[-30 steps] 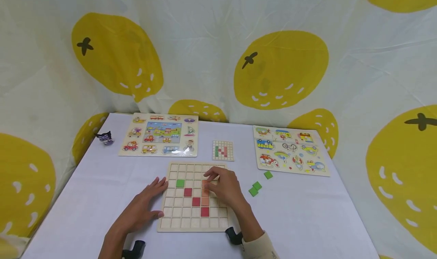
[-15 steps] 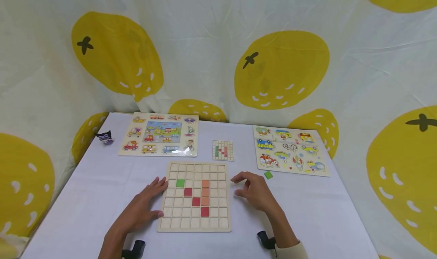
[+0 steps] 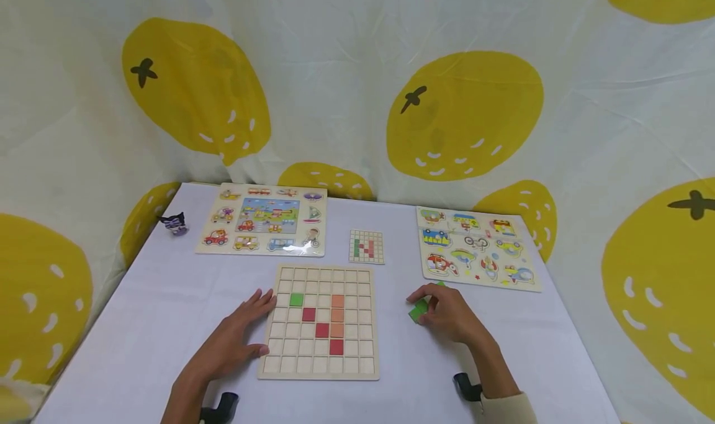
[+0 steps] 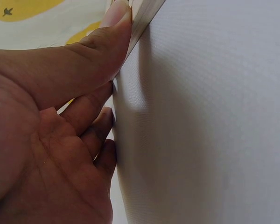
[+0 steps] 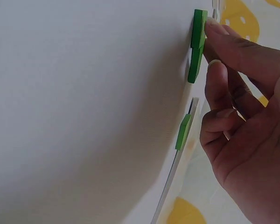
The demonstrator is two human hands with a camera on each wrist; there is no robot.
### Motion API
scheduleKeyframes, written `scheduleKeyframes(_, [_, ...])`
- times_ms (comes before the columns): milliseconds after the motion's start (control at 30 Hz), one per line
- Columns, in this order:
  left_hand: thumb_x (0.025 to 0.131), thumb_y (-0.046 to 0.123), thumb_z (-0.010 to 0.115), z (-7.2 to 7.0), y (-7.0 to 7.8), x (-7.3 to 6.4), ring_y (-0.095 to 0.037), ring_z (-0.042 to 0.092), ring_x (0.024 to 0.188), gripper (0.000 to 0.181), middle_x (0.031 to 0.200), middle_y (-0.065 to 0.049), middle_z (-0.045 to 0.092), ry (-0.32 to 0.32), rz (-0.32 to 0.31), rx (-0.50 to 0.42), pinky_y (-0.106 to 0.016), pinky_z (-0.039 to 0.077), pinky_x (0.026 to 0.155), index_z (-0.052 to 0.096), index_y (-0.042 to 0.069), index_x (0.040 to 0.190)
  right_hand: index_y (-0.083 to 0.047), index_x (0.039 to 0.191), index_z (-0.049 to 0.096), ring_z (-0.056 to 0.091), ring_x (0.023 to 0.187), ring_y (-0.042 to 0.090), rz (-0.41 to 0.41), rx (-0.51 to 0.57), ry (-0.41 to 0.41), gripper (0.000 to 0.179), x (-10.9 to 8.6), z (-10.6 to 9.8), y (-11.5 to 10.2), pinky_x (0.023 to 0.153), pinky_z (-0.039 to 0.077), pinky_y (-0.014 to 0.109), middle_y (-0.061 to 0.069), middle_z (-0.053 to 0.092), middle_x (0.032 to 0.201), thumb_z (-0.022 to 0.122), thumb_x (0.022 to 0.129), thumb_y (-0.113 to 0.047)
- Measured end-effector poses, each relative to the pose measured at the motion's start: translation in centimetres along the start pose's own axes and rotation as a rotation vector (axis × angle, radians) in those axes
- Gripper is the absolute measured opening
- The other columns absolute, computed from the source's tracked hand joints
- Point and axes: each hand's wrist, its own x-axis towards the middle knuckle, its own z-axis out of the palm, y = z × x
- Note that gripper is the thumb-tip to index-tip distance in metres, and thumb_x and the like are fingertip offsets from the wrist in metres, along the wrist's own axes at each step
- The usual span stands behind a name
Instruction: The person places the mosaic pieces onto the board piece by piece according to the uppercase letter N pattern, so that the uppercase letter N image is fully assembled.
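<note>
A wooden grid board [image 3: 318, 377] lies on the table, with one green tile [image 3: 296, 300], several orange tiles [image 3: 337, 315] and red tiles [image 3: 322, 330] in its cells. My left hand [image 3: 231, 337] rests against the board's left side, fingers extended; in the left wrist view its thumb [image 4: 116, 21] is at the board's edge. To the right of the board, my right hand [image 3: 447, 312] hovers over two adjoining loose green tiles [image 3: 415, 314], fingers bent around a gap. Its thumb tip [image 5: 213, 27] meets one green tile [image 5: 198, 29] in the right wrist view.
A third loose green tile [image 3: 440, 283] lies by the right vehicle puzzle board [image 3: 475, 275]. Behind the grid board stand a small pattern card [image 3: 375, 234] and another vehicle puzzle [image 3: 262, 250]. A small dark striped figure [image 3: 175, 224] sits at the far left.
My right hand has left the orange tiles on the board and moved right to the loose green tiles. My left hand stays at the board's left side.
</note>
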Motion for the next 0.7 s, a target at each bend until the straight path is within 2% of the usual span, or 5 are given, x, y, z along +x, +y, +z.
scheduleKeyframes(133, [0.076, 0.02, 0.095, 0.0, 0.0, 0.0, -0.038, 0.018, 0.166, 0.103, 0.176, 0.001, 0.03, 0.0, 0.001, 0.004, -0.071, 0.023, 0.127, 0.043, 0.023, 0.164, -0.021, 0.107, 0.079, 0.055, 0.084, 0.016, -0.007, -0.024, -0.012, 0.038, 0.3, 0.2, 0.2, 0.072, 0.047, 0.022, -0.003, 0.074, 0.11, 0.087, 0.08, 0.006])
scheduleKeyframes(367, [0.075, 0.019, 0.095, 0.1, -0.2, 0.0, -0.038, 0.019, 0.166, 0.103, 0.176, 0.001, 0.03, 0.008, 0.015, 0.004, -0.071, 0.024, 0.127, 0.043, 0.023, 0.164, -0.023, 0.099, 0.08, 0.053, 0.087, 0.015, 0.016, -0.069, -0.022, 0.03, 0.9, 0.9, -0.2, 0.076, 0.046, 0.025, -0.006, 0.067, 0.094, 0.091, 0.079, -0.003])
scheduleKeyframes(567, [0.076, 0.018, 0.095, 0.0, -0.1, 0.0, -0.038, 0.018, 0.166, 0.103, 0.177, 0.001, 0.03, 0.012, 0.017, 0.006, -0.071, 0.024, 0.127, 0.043, 0.022, 0.164, -0.025, 0.089, 0.075, 0.053, 0.084, 0.014, 0.014, -0.101, 0.023, 0.028, 0.8, 1.5, -1.1, 0.075, 0.045, 0.025, -0.007, 0.062, 0.084, 0.093, 0.078, -0.007])
scheduleKeyframes(700, [0.075, 0.019, 0.095, 0.0, 0.0, -0.1, -0.038, 0.018, 0.166, 0.103, 0.176, 0.001, 0.03, 0.008, 0.007, 0.01, -0.071, 0.024, 0.127, 0.043, 0.023, 0.164, -0.024, 0.088, 0.073, 0.053, 0.075, 0.013, 0.003, -0.044, 0.063, 0.026, 0.8, 2.2, -1.9, 0.067, 0.044, 0.024, -0.007, 0.061, 0.079, 0.091, 0.081, -0.007])
